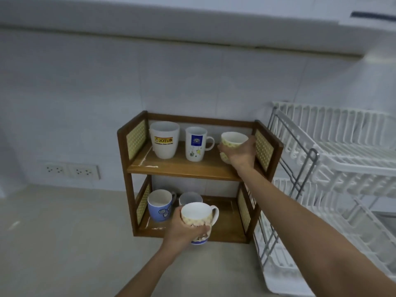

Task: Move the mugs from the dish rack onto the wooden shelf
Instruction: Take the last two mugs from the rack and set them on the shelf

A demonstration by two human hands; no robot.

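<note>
A two-tier wooden shelf (182, 170) stands against the wall. On its top board sit a white JOTUN mug (164, 139) and a white mug with a blue emblem (196, 144). My right hand (241, 152) grips a yellow-dotted mug (232, 140) at the right end of the top board. My left hand (184, 229) holds a cream patterned mug (199, 217) at the front edge of the lower board. Behind it on the lower board are a blue mug (159, 207) and a grey mug (190, 199). The white dish rack (342, 159) stands to the right with no mugs visible in it.
A beige counter (64, 232) carries the shelf and rack. Wall sockets (72, 169) sit low on the tiled wall at left. The rack's metal frame (300, 168) stands close to the shelf's right side. An overhead cabinet edge runs across the top.
</note>
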